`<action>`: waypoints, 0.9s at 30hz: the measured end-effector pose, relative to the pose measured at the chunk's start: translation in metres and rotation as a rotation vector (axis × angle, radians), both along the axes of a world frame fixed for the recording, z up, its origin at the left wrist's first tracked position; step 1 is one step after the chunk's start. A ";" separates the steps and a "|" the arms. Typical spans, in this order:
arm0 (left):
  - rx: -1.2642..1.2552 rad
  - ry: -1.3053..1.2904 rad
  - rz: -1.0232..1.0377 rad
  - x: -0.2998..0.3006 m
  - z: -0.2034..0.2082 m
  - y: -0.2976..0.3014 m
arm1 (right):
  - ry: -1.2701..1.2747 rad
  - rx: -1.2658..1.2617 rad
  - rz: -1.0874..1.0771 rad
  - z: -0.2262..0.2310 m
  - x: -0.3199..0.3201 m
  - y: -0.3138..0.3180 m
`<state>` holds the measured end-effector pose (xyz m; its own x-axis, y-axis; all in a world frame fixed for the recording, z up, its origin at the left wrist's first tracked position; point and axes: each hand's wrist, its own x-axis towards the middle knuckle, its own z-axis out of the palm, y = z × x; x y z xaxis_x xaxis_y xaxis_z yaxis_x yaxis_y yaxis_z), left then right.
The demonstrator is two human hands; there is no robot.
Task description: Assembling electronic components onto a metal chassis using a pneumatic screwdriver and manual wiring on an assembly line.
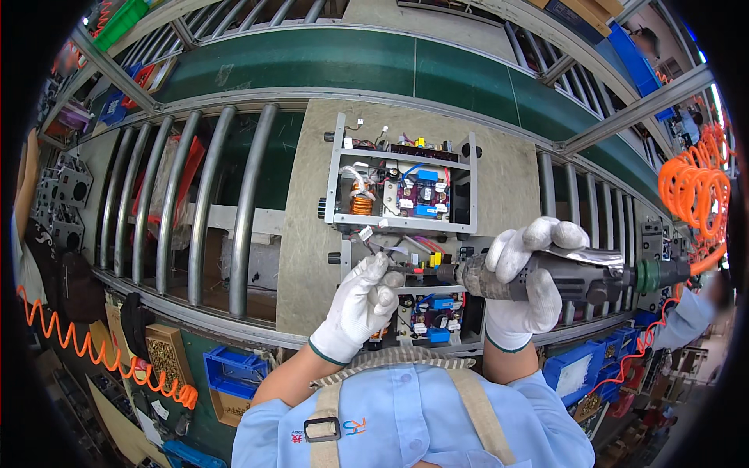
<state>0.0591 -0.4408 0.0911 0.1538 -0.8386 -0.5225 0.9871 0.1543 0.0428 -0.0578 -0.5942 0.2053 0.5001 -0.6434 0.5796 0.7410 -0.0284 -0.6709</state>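
My left hand [360, 300], in a white glove, is over the left side of the nearer open-frame power unit [406, 290]. Its fingers are curled together at the tips, beside a white plug connector [365, 233] on thin wires; whatever they pinch is too small to make out. Gripped in my gloved right hand [524, 288] is a black air tool [573, 282] with a metal lever, lying sideways with its nose pointing left over that same unit. Both hands hide part of this unit. Beyond it stands a second metal-framed unit [470, 191] with a copper coil and circuit boards.
Both units stand on a grey board [306, 234] across the roller conveyor [248, 207]. A green belt [328, 66] runs behind. An orange coiled air hose [694, 191] hangs at the right. Blue bins [234, 370] and a tray of small brass-coloured parts [165, 359] are at the near left.
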 end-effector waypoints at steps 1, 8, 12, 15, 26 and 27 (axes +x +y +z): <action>-0.013 -0.035 0.000 0.001 0.000 -0.001 | 0.002 0.002 -0.003 0.001 0.001 0.000; -0.030 -0.437 0.189 0.005 0.030 -0.009 | -0.116 0.121 -0.176 0.006 0.007 -0.001; -0.134 -0.330 0.148 0.014 0.031 -0.010 | -0.170 0.199 -0.125 0.006 0.002 -0.015; 0.189 -1.038 -0.074 0.040 0.037 -0.017 | -0.197 0.266 -0.127 0.004 -0.017 -0.035; 0.201 -2.782 -1.166 0.118 -0.017 -0.121 | -0.192 0.322 -0.252 -0.029 -0.043 -0.071; 0.090 -2.787 -1.010 0.118 -0.018 -0.121 | -0.202 0.335 -0.270 -0.033 -0.047 -0.075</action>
<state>0.1773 -0.5619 0.0732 -0.0573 -0.9910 -0.1210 -0.9775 0.0310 0.2086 -0.1050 -0.6696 0.1725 0.1875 -0.9029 0.3869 0.8536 -0.0452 -0.5190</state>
